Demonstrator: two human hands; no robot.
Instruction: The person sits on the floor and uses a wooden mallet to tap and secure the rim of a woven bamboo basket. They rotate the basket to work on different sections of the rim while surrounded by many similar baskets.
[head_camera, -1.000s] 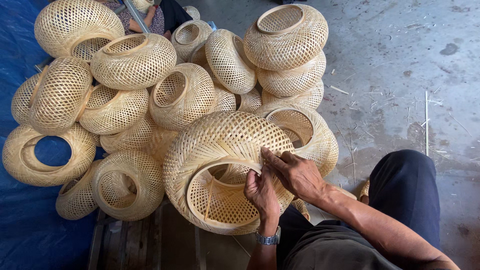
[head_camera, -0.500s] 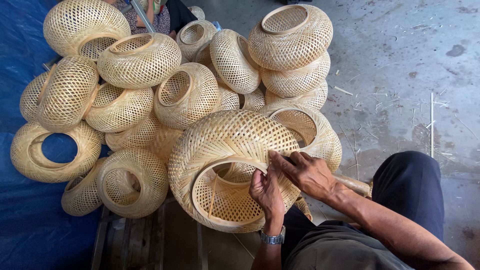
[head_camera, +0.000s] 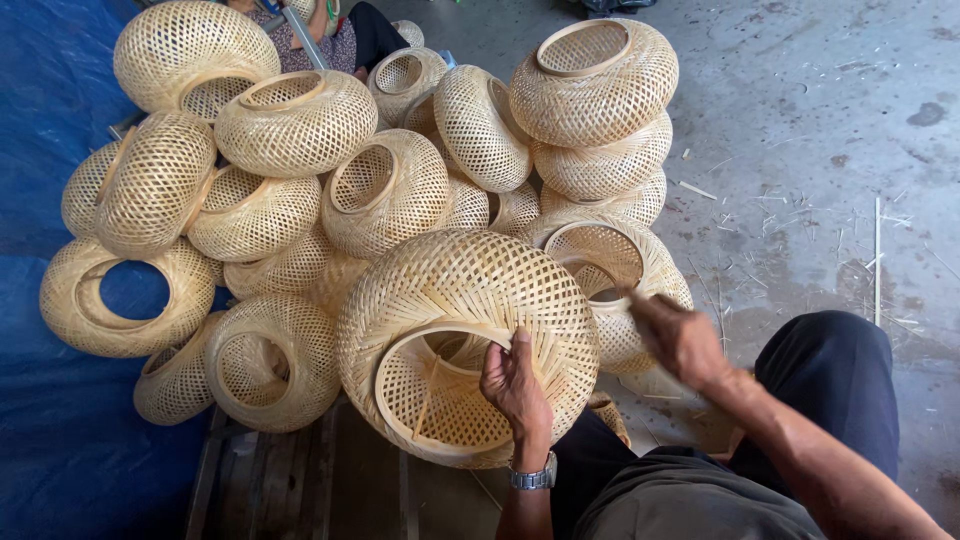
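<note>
Head view looks down on a big woven bamboo basket (head_camera: 470, 340), a rounded lampshade-like shape, lying tilted near the middle with its round opening facing the person. It rests on a low wooden pallet (head_camera: 300, 490) at the near edge of the scene. The left hand (head_camera: 515, 385) is clamped on the basket's rim hoop, thumb pressed up against the weave and fingers curled inside the opening; a wristwatch (head_camera: 533, 478) sits on that wrist. The right hand (head_camera: 680, 335) is off the basket, raised just to its right, and blurred, so I cannot tell whether it is apart or together, or whether it holds something thin. To do this well, it seems wise to keep the left grip firm on the stiff rim rather than the thin lattice, which would likely flex or crack, and to bring the right hand back onto the weave close to the left one so the basket does not roll.

Behind it a heap of similar baskets (head_camera: 300, 125) spreads left and far, with a stack of three (head_camera: 595, 80) at far right. A blue tarp (head_camera: 50, 440) covers the left side, and concrete floor (head_camera: 830, 120) strewn with bamboo slivers lies to the right. The person's dark trouser knee (head_camera: 830, 380) shows near right. Another person at the far edge is mostly cut off. The basket's underside and the left fingers inside are hidden.
</note>
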